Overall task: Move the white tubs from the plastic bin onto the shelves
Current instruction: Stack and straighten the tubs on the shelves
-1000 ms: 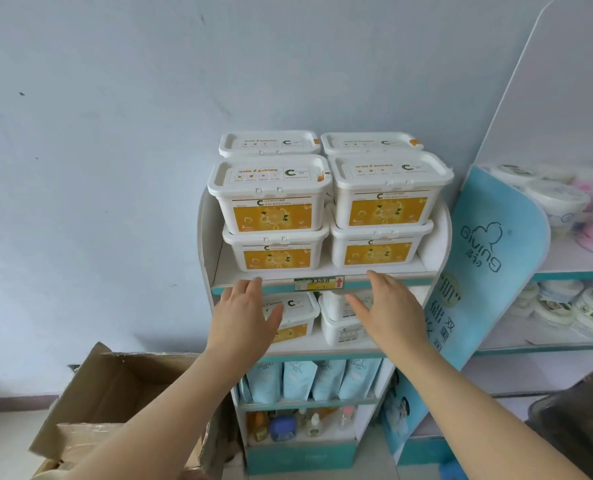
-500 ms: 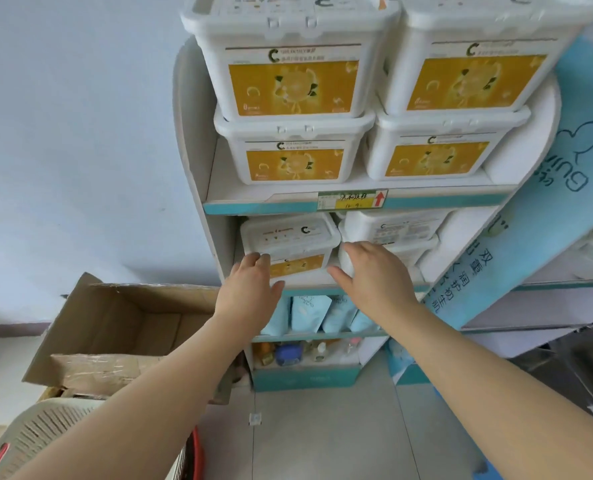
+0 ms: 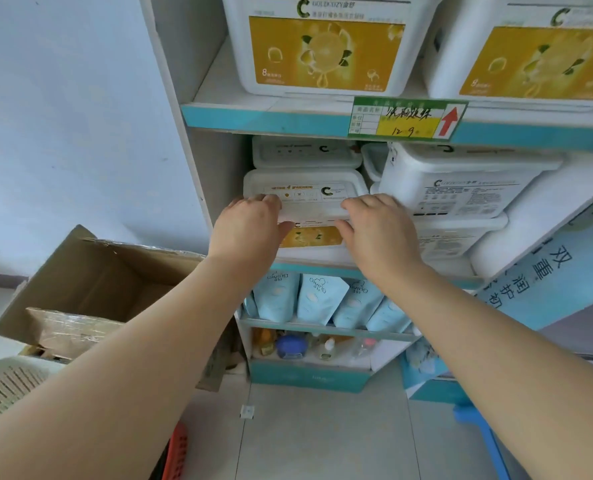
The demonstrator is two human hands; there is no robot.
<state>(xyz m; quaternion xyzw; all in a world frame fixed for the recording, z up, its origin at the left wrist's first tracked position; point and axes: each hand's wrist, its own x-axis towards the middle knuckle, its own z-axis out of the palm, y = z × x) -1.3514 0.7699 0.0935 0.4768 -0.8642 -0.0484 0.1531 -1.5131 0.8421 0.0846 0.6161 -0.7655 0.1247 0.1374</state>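
Both hands were on one white tub in the middle of the frame. This front tub [image 3: 305,188] sat at the left of the second shelf [image 3: 322,261], its yellow label facing out. The left hand [image 3: 250,226] held its front left corner, fingers bent over the lid edge and thumb pressed against the label face. The right hand [image 3: 378,226] held the front right corner the same way, thumb pointing inward below the rim.

Behind that tub, deeper in the shadow under the upper shelf [image 3: 264,117], lay what looked like another tub [image 3: 302,154] of the same kind. Just beside them on the right stood a stack of two tubs [image 3: 461,181], printed backs turned outward. At the top of the frame two larger-looking tubs [image 3: 322,50] rested on the upper shelf, side by side, and a green and yellow price tag [image 3: 407,117] with a red arrow hung on that shelf's teal edge.

Below the hands a row of pale blue pouches [image 3: 319,299] stood upright, and under them were small bottles [image 3: 290,346]. An open cardboard box [image 3: 91,278] sat at the left of the frame beside the shelving. The slatted plastic bin [image 3: 8,382] showed only its rim at the lower left corner, its inside out of view. A blue printed panel [image 3: 547,282] leaned at the right edge.
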